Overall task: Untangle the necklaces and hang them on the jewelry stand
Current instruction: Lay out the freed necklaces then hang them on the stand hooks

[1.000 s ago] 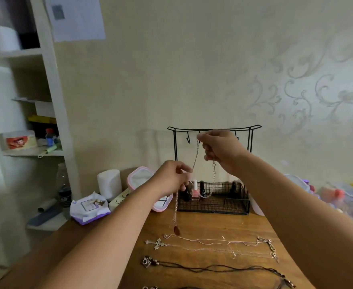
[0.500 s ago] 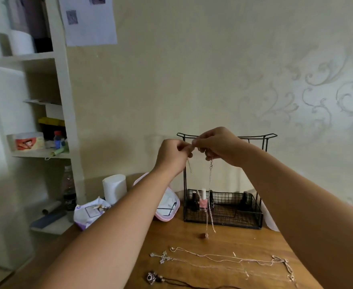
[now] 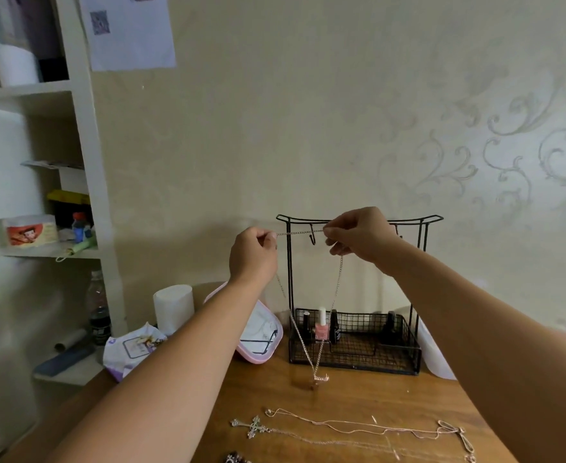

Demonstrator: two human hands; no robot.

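Apart now, where half a second ago they touched, the left hand (image 3: pixel 253 253) and right hand (image 3: pixel 362 237) each pinch the chain necklace (image 3: pixel 300 232), stretching a short length level across mid-frame before the jewelry stand (image 3: pixel 422 262). From both hands the chain drops in a long V, its pendant (image 3: pixel 321 378) just above the counter (image 3: pixel 358 396). Fingertips are partly hidden; the pendant is blurred. Lower frame, a cross necklace (image 3: pixel 254 426) lies sideways, its chain cut off.

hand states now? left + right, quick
Left hand: closed, pinching one end of the thin silver chain necklace.
Right hand: closed, pinching the same chain by the black wire jewelry stand; the pendant hangs below.
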